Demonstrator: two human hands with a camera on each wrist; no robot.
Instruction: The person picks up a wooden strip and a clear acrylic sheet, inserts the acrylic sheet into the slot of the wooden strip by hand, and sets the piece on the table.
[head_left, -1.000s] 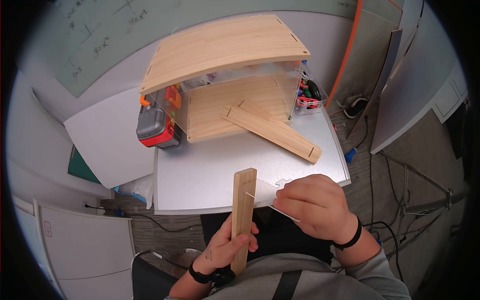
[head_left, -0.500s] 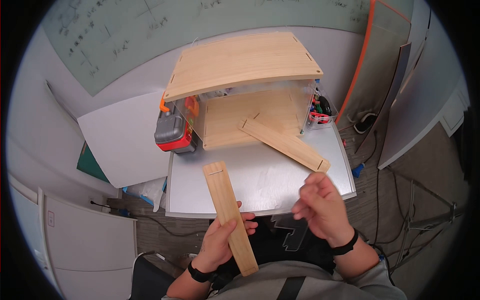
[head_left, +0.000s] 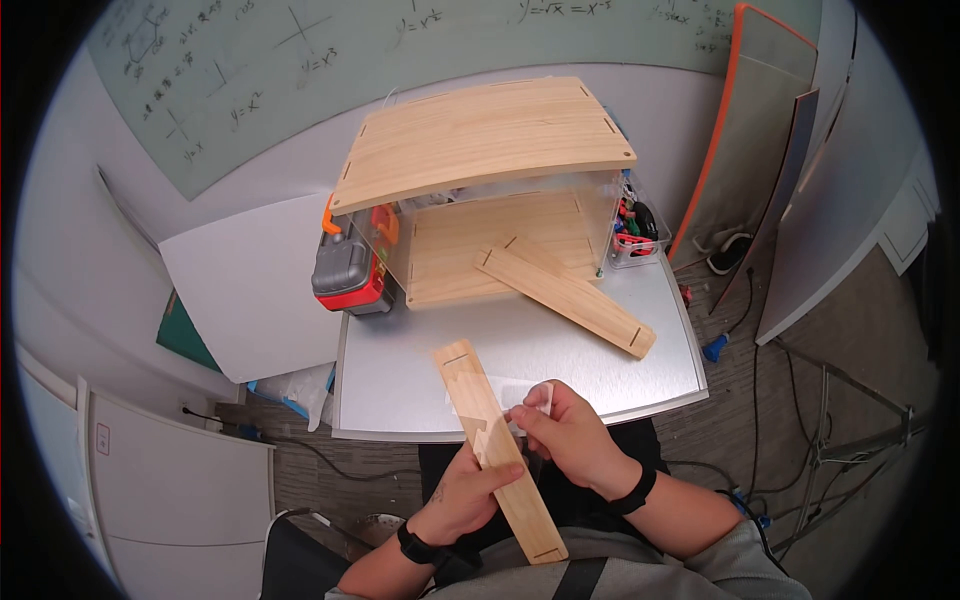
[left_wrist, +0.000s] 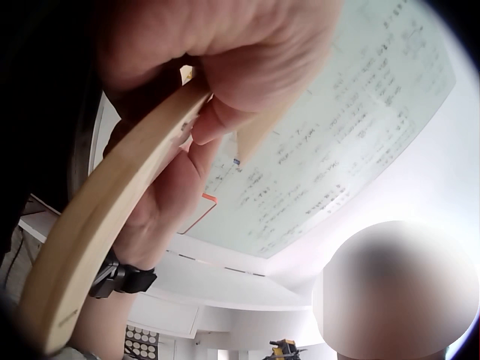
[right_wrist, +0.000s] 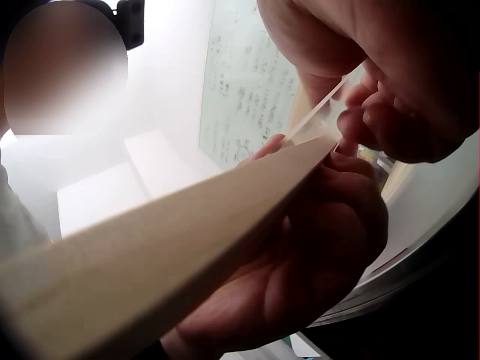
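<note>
Gripping wooden slat (head_left: 497,450), left hand (head_left: 468,495) below; right hand (head_left: 568,436) pinching clear panel (head_left: 500,392).

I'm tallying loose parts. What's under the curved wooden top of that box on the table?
Under the curved wooden top, a wooden floor panel shows through clear walls; one end of a slotted plank reaches in. The far back corners are hidden.

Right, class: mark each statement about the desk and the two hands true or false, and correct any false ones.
1. The left hand holds a wooden slat. True.
2. The right hand pinches a clear plastic piece against that slat. True.
3. A second slat stands upright on the table. False: it lies flat, one end leaning into the wooden box.
4. The toolbox sits right of the box. False: it is on the left.
</note>
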